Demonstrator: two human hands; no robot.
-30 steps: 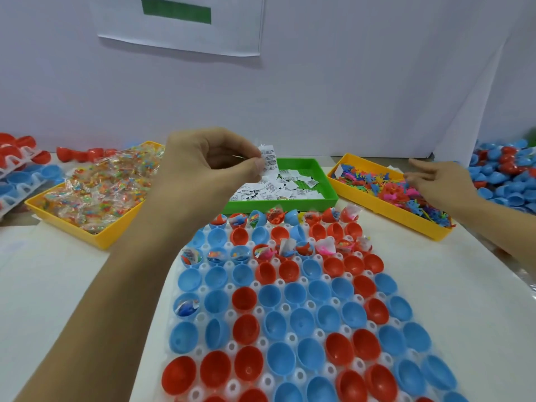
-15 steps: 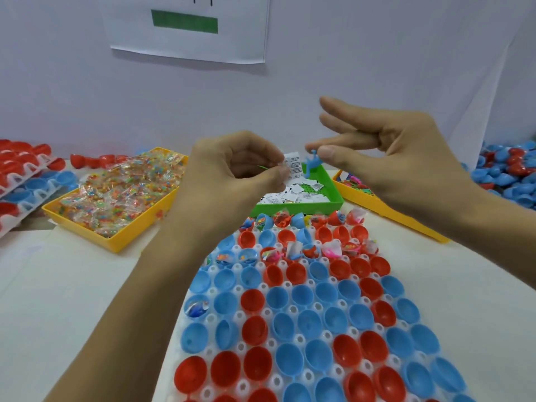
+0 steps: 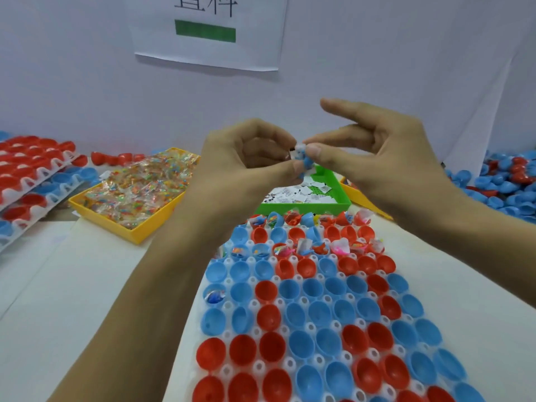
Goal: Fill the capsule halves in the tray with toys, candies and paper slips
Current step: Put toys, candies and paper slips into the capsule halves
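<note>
Overhead, both hands' grip – left hand (image 3: pixel 246 163), right hand (image 3: pixel 377 158) – pinching small blue-white toy (image 3: pixel 303 158)

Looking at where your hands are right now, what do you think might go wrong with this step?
1. The left hand and right hand pinch a small blue toy and a paper slip together, high above the tray; a slip of the fingers might drop them into an already filled capsule half.
2. Filled halves sit crowded at the far rows, so reaching over might knock their contents out.
</note>
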